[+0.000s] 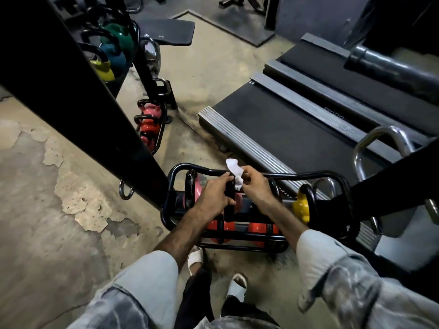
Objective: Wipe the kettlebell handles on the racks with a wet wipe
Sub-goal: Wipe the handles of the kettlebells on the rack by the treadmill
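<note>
Concrete floor [59,210] fills the left side, its grey coating peeled away in pale, ragged patches. A broad black steel post [78,91] slants across it, with a metal ring [126,189] hanging near its foot. Behind the post a far rack holds glossy yellow, blue and green kettlebells [111,51], and lower down a small black tube rack [152,125] carries pink and red ones. At centre stands the near rack [173,181] of bent black tubing, its long axis running left to right across the view; its upper tier holds a pink kettlebell [198,186] with a thick, black, looped handle, and the lower tier holds orange-red kettlebells [259,230]. The left hand [213,198] grips the upright black handle [230,205] of a second pink kettlebell, fingers curled round it; the handle's loop stands roughly vertical. Just beside it, the right hand [255,186] pinches a crumpled white wet wipe [235,174] against the top of that handle, one end of the wipe sticking up and away. Both forearms come out of pale, faded denim sleeves [332,269]. Farther right on the rack sits a lumpy yellow kettlebell [301,207]. Beyond it lies a treadmill [297,129] with a matte black belt and ribbed grey side rails.
</note>
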`<state>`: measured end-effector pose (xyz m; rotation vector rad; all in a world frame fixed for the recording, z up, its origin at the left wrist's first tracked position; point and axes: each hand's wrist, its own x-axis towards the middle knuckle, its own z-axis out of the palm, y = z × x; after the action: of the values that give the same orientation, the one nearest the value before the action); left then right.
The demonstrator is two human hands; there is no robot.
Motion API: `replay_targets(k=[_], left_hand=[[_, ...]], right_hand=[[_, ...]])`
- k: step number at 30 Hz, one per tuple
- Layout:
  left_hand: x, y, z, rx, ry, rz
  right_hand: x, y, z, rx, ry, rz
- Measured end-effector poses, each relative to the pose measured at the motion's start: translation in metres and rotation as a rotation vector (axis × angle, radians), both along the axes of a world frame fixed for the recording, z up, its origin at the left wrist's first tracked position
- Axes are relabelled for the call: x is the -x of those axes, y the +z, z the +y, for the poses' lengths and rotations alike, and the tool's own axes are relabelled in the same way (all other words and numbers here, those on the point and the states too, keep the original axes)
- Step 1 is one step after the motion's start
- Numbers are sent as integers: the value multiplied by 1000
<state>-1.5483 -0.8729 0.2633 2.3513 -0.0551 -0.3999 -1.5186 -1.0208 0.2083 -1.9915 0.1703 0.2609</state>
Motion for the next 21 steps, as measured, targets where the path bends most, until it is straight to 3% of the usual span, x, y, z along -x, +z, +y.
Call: replay_targets(k=[9, 14, 21], left_hand=[[-1, -2, 0, 33, -12, 34], [0, -2, 2, 13, -15, -14], [-1, 2, 0, -13, -24, 6]], right_hand=[[10, -12, 12, 107, -85, -256], [24, 3, 9, 59, -53, -428], [15, -2, 15, 69, -136, -191]])
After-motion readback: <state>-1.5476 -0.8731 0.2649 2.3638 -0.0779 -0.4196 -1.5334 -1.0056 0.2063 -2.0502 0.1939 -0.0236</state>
